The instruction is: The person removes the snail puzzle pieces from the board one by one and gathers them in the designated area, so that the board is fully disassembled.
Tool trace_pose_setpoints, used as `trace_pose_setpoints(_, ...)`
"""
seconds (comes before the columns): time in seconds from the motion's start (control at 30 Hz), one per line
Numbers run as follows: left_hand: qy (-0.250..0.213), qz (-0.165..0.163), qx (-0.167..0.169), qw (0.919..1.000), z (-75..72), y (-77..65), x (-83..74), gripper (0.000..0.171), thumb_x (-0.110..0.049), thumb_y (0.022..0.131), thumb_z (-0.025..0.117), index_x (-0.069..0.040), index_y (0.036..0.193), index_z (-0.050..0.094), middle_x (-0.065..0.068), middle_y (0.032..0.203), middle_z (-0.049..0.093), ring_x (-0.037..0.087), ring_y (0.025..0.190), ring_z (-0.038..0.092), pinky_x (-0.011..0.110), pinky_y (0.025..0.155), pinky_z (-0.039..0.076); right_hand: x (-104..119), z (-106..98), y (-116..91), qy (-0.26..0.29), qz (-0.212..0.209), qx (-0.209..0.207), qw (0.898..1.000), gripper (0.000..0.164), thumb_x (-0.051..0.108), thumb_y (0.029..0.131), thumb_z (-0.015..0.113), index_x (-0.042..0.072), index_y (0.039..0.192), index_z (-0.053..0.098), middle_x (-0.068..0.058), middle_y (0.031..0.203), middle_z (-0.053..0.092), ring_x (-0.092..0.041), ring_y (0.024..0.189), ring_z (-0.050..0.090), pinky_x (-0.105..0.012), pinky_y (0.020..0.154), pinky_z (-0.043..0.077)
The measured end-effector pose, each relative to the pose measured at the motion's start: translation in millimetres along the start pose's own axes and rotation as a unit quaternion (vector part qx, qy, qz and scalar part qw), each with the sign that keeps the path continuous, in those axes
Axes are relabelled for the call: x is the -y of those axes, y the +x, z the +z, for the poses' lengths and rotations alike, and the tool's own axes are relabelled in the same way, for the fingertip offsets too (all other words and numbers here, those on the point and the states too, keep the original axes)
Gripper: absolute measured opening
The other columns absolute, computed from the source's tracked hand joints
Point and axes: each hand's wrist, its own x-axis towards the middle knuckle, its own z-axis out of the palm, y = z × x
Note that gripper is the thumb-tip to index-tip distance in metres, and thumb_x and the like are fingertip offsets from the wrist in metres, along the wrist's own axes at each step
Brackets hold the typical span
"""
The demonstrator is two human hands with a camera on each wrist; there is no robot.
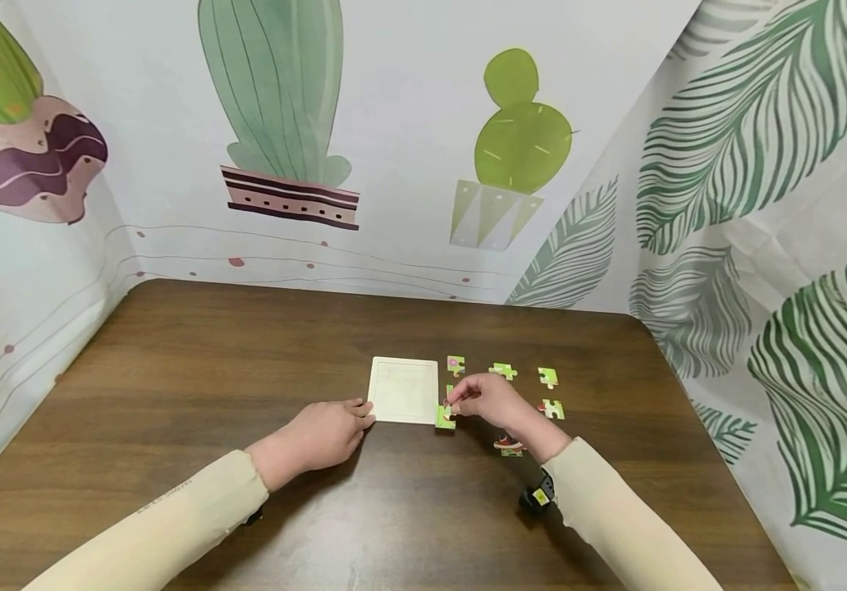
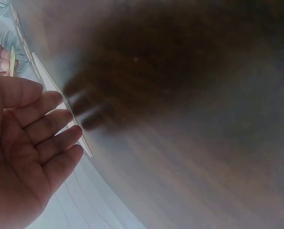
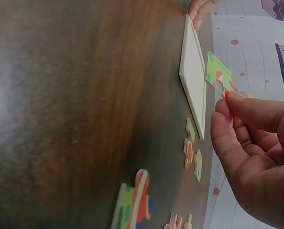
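A pale, square wooden puzzle tray (image 1: 403,394) lies on the table, its recessed face bare. My left hand (image 1: 323,435) rests its fingertips on the tray's near left corner; in the left wrist view the fingers (image 2: 51,125) stretch out along the edge. Between thumb and fingertips, my right hand (image 1: 496,404) pinches a green jigsaw piece (image 3: 219,71) with red and white patches. It is held up, tilted, by the tray's near right corner. Below it in the right wrist view, more pieces (image 3: 188,151) lie beside the tray.
Several loose jigsaw pieces lie right of the tray on the brown table (image 1: 261,336), among them a top-row piece (image 1: 456,365), two at the far right (image 1: 548,377), and a red-patterned one (image 1: 508,442) partly under the right forearm. A plant-printed wall covering (image 1: 409,164) borders the table behind.
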Motion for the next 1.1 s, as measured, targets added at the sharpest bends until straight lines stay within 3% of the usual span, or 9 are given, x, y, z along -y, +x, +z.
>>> trace_pose_setpoints(0.3, -0.005, -0.003, 0.001, 1.0, 0.5, 0.9, 1.4, 0.031, -0.014, 0.098, 0.062, -0.007, 0.126, 0.074, 0.011, 0.135, 0.07, 0.027, 0.127, 0.067, 0.044, 0.095, 0.059, -8, 1, -8, -0.005, 0.003, 0.01, 1.0, 0.008, -0.003, 0.089, 0.07, -0.004, 0.095, 0.074, -0.017, 0.103, 0.076, -0.009, 0.084, 0.063, -0.026, 0.075, 0.052)
trace_pose_setpoints(0.53, -0.012, -0.008, 0.006, 0.9999, 0.5, 1.4, -0.4, 0.031, -0.013, 0.098, 0.062, -0.007, 0.126, 0.073, 0.013, 0.136, 0.07, 0.028, 0.128, 0.067, 0.046, 0.095, 0.059, -13, 0, -12, 0.008, 0.002, 0.023, 1.0, 0.008, -0.003, 0.088, 0.071, -0.006, 0.094, 0.073, -0.018, 0.097, 0.076, -0.009, 0.079, 0.062, -0.028, 0.073, 0.052)
trace_pose_setpoints(1.1, -0.012, -0.016, 0.015, 0.9997, -3.2, 1.8, -4.2, 0.032, -0.014, 0.098, 0.061, -0.008, 0.127, 0.073, 0.012, 0.136, 0.07, 0.028, 0.129, 0.066, 0.047, 0.095, 0.059, -18, 1, -14, -0.03, 0.012, 0.028, 0.999, 0.005, -0.001, 0.086, 0.074, -0.005, 0.09, 0.073, -0.014, 0.087, 0.076, -0.008, 0.07, 0.056, -0.025, 0.064, 0.047)
